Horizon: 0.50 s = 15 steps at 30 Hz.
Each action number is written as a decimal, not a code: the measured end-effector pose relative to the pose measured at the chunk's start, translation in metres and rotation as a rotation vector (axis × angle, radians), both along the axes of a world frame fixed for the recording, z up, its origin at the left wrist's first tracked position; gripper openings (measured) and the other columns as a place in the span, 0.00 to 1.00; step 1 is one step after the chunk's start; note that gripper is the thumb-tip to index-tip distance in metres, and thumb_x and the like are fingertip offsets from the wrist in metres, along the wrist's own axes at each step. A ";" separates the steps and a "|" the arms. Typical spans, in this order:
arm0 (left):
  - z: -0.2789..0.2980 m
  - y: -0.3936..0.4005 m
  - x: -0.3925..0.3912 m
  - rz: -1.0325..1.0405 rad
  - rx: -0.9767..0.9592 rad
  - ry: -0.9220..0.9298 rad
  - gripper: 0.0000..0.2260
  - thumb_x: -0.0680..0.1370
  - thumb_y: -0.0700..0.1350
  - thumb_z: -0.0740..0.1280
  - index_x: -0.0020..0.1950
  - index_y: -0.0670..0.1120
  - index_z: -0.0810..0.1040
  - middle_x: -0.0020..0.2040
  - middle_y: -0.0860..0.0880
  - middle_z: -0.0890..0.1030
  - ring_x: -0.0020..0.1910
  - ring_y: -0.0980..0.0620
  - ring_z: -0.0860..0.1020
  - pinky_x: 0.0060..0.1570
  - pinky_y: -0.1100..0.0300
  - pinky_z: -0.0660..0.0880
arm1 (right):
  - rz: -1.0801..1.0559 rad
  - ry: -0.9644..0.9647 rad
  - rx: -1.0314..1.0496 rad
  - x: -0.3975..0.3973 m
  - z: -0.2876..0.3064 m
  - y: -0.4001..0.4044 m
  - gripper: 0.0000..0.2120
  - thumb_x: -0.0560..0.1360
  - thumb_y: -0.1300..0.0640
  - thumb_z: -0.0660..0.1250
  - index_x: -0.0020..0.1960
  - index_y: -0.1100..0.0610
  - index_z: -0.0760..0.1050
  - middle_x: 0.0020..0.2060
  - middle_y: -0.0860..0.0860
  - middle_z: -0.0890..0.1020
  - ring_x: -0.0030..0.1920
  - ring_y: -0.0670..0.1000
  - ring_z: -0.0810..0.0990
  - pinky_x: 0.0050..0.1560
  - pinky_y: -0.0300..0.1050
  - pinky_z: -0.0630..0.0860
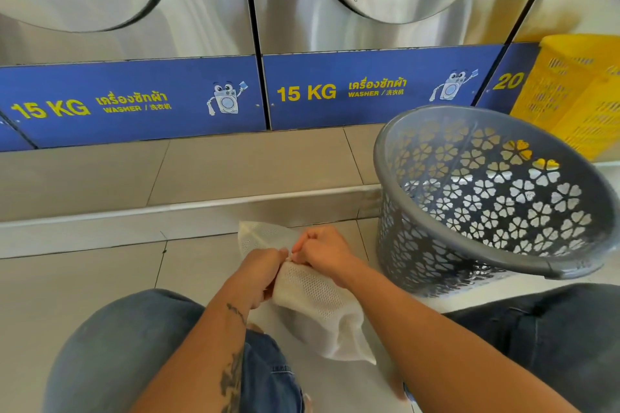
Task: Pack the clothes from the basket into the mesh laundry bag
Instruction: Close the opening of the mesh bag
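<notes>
The left hand [265, 265] and the right hand [320, 253] meet knuckle to knuckle over the white mesh laundry bag [312, 298], both with fingers curled tight and pinching the bag's top edge right where the two sets of fingertips come together; what exactly sits between the fingertips is too small to tell. Most of the bag hangs below and nearer the person than the fingers, bulging between the two forearms and down toward the floor tiles [84, 295], while a smaller flap of mesh sticks out beyond the fingers, on the far side toward the step. The grey basket [550, 266] with flower-shaped cutouts stands to the right of the right hand's fingers, apart from them, tilted with its mouth facing the person; no clothes show inside it. Beyond the basket stands a yellow basket [577, 94]. Well beyond the fingers runs a row of steel washers [201, 27] labelled 15 KG.
</notes>
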State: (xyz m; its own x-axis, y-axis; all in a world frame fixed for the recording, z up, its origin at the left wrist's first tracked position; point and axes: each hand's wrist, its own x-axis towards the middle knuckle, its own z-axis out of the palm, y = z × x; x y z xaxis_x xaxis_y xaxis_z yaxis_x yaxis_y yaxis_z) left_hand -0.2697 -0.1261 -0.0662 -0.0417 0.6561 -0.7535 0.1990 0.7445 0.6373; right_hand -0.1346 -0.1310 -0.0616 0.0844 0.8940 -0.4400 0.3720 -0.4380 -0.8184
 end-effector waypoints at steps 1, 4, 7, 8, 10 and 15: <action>-0.002 0.002 0.001 -0.009 0.034 0.032 0.10 0.79 0.49 0.65 0.53 0.43 0.76 0.52 0.41 0.81 0.52 0.41 0.79 0.55 0.46 0.78 | 0.000 -0.028 0.014 0.000 0.000 0.003 0.05 0.69 0.66 0.72 0.38 0.58 0.84 0.38 0.52 0.86 0.39 0.46 0.81 0.42 0.44 0.79; -0.004 0.004 0.001 -0.057 0.168 0.203 0.11 0.80 0.51 0.62 0.49 0.43 0.75 0.50 0.41 0.80 0.50 0.42 0.79 0.55 0.49 0.78 | 0.017 -0.138 0.016 0.008 -0.004 0.012 0.05 0.69 0.64 0.68 0.39 0.64 0.82 0.37 0.56 0.86 0.37 0.48 0.82 0.39 0.49 0.82; -0.009 0.006 -0.006 -0.172 0.310 0.423 0.16 0.82 0.51 0.58 0.50 0.41 0.79 0.51 0.40 0.81 0.48 0.42 0.78 0.50 0.54 0.74 | 0.021 -0.262 -0.044 0.029 -0.012 0.016 0.07 0.67 0.63 0.65 0.38 0.64 0.81 0.37 0.59 0.85 0.37 0.55 0.81 0.37 0.51 0.81; -0.009 0.005 -0.009 -0.215 0.346 0.501 0.17 0.82 0.51 0.57 0.53 0.41 0.80 0.52 0.40 0.80 0.49 0.42 0.77 0.50 0.54 0.73 | 0.022 -0.274 -0.082 0.038 -0.014 0.016 0.08 0.66 0.63 0.66 0.40 0.65 0.82 0.39 0.61 0.85 0.37 0.56 0.81 0.38 0.50 0.80; -0.007 0.005 -0.015 -0.289 0.409 0.641 0.17 0.83 0.51 0.55 0.55 0.42 0.79 0.52 0.41 0.80 0.48 0.43 0.77 0.50 0.53 0.73 | 0.008 -0.235 -0.163 0.053 -0.019 0.012 0.11 0.64 0.66 0.67 0.44 0.68 0.83 0.40 0.64 0.85 0.34 0.57 0.80 0.37 0.49 0.77; -0.006 0.011 -0.028 -0.177 0.445 0.629 0.17 0.83 0.52 0.55 0.50 0.42 0.79 0.48 0.41 0.80 0.47 0.42 0.78 0.49 0.50 0.75 | 0.001 -0.224 -0.211 0.068 -0.020 0.008 0.11 0.70 0.67 0.68 0.50 0.68 0.83 0.41 0.62 0.86 0.33 0.52 0.79 0.37 0.48 0.78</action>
